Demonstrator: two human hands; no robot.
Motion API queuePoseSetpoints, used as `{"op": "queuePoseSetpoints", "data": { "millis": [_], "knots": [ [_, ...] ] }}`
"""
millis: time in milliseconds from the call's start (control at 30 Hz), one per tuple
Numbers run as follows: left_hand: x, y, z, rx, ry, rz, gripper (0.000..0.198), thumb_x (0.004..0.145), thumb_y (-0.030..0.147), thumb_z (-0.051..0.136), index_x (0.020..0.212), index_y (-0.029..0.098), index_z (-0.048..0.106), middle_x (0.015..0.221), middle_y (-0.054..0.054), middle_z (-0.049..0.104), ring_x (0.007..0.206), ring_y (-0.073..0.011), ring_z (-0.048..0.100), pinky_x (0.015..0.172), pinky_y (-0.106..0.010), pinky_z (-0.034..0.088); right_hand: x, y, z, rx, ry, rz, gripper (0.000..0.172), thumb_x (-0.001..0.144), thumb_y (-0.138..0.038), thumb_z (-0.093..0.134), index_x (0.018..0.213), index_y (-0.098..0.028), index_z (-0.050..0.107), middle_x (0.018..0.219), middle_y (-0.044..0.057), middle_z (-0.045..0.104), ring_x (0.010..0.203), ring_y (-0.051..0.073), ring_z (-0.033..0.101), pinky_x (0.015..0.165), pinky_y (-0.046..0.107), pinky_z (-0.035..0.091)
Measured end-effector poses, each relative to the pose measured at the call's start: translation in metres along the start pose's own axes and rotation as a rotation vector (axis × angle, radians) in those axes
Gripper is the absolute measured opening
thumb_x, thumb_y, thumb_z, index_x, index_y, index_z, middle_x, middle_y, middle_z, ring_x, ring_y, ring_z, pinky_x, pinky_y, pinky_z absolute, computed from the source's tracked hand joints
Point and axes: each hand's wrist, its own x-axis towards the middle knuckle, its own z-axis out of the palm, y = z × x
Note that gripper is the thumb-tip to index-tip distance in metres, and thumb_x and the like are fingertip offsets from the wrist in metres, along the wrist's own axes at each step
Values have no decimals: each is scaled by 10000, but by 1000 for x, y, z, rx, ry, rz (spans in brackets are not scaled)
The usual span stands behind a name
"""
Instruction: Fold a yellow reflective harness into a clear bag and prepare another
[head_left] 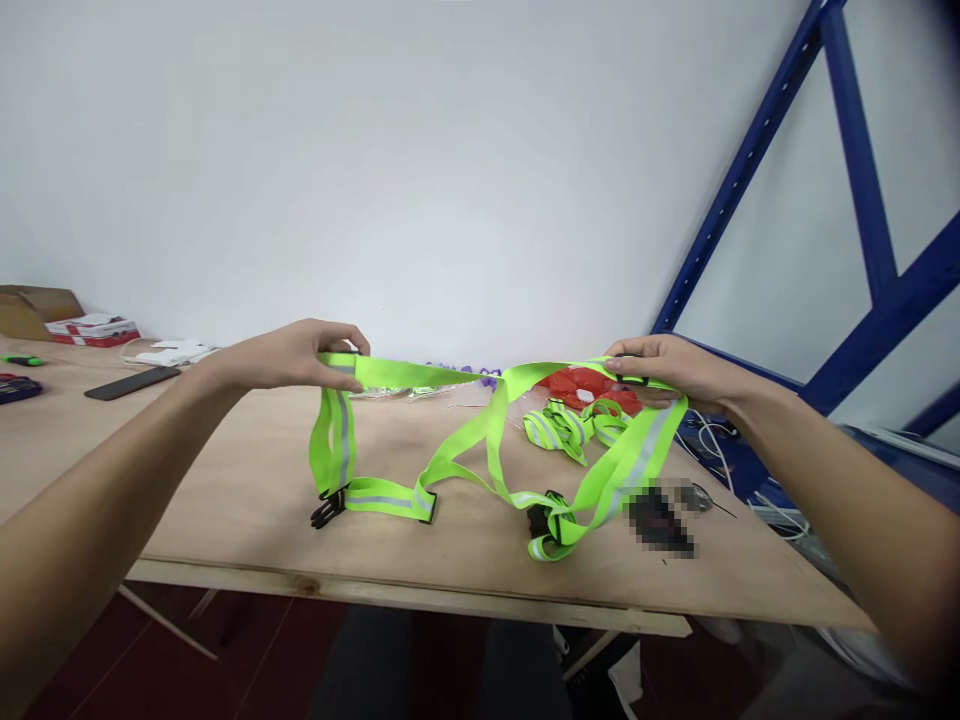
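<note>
A neon-yellow reflective harness (397,374) with grey stripes is stretched between my two hands above the table. My left hand (319,355) pinches its strap at the upper left corner. On the right, my right hand (660,362) grips the strap beside a black slider (634,378), its fingers partly behind the band. The lower straps hang in loops. A black buckle (328,508) dangles at the lower left, and another black buckle (541,520) hangs lower right of centre. Behind the harness lies a second bundle of reflective straps (559,428).
A red plastic bag (581,385) lies behind the strap bundle. At the left are a dark phone-like slab (131,382), a white cable bundle (176,352) and a cardboard box (34,312). A pixelated dark item (660,520) is near the right edge. Blue metal framing (739,170) stands at right.
</note>
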Motion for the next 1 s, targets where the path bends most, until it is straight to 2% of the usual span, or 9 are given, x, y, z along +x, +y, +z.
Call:
{"op": "queuePoseSetpoints", "data": {
  "millis": [100,233,333,400,500,667,733,833,1000],
  "knots": [
    [-5,-5,2,145,-69,-25,331,763,488,697,971,231,698,657,25,626,577,-138,539,548,-221,370,4,4,-8,4,80,-25,448,610,-554,872,748,-200,633,473,-66,436,369,47,287,382,234,166],
    [-9,-15,6,215,33,-53,267,818,473,598,808,222,687,641,13,624,572,-143,535,554,-229,344,9,12,-18,22,189,-51,446,591,-556,886,726,-213,635,487,-65,415,372,54,303,383,237,183],
    [-2,-15,26,140,89,-15,293,845,483,575,835,209,678,709,-5,674,653,-165,601,605,-232,395,13,14,-18,20,215,-57,436,598,-562,881,714,-220,638,492,-61,407,375,62,320,373,238,189],
    [10,-8,51,60,64,52,292,880,462,548,875,198,673,783,-24,709,719,-178,641,657,-242,436,14,12,-15,21,204,-62,436,599,-567,879,714,-219,642,493,-57,411,375,63,321,365,236,185],
    [37,8,103,-16,-21,189,259,916,394,523,959,181,664,911,-59,736,824,-199,673,733,-271,476,12,4,-10,27,189,-62,455,569,-560,897,733,-208,659,515,-52,448,376,50,317,354,227,182],
    [80,33,194,103,-84,319,330,913,315,556,1200,165,620,1228,-129,684,1108,-269,630,904,-348,467,2,-7,-3,41,204,-71,450,559,-521,906,743,-190,663,522,-54,477,389,53,382,356,216,233],
    [91,39,222,131,-104,315,287,886,362,614,1083,159,665,1141,-133,704,1057,-279,639,885,-351,464,-1,-5,-4,59,221,-88,447,563,-515,905,743,-189,657,516,-55,479,399,63,410,364,220,260],
    [100,45,255,111,-142,309,315,864,472,649,922,165,685,963,-103,720,923,-267,655,793,-330,461,-3,2,-7,75,228,-117,459,563,-515,906,749,-186,646,510,-56,489,390,63,401,366,227,255],
    [112,47,282,36,-239,311,464,773,581,715,1003,179,679,943,-51,709,806,-216,641,646,-265,422,-4,14,-12,90,208,-139,415,631,-499,874,781,-194,636,503,-61,482,379,66,400,368,231,223]
  ]
}}
